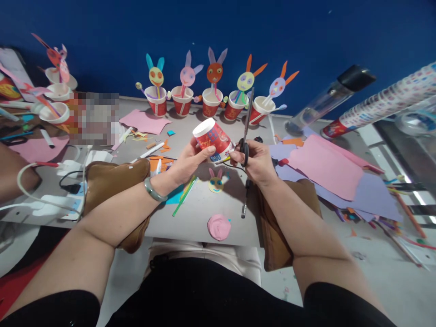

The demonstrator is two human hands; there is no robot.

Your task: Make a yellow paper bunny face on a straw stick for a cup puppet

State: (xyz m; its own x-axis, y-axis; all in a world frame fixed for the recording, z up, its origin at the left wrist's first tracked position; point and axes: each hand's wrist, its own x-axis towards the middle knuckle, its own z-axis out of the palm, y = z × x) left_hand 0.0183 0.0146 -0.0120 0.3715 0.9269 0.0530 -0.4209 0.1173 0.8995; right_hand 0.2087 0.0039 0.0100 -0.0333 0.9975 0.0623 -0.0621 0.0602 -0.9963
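Observation:
A red patterned paper cup [215,137] with a white end is tilted in my left hand [194,159], whose fingers wrap around its side. My right hand [255,161] grips black-handled scissors [248,118] with the blades pointing up, and its fingertips touch the cup's lower right edge. Below the cup lies a yellow paper rabbit face [215,184] with pink ears. Nearer to me is a round pink lump [219,227] that looks like clay. Green and yellow straws [184,197] lie left of the rabbit face.
Several red cups with paper rabbits, one a red cup [213,105], line the blue wall. Pink paper [327,163] and purple sheets lie right. A tall cup stack [381,102] leans beside a clear tube [316,102]. Brown cushions [116,181] flank my forearms; a power strip [73,200] sits left.

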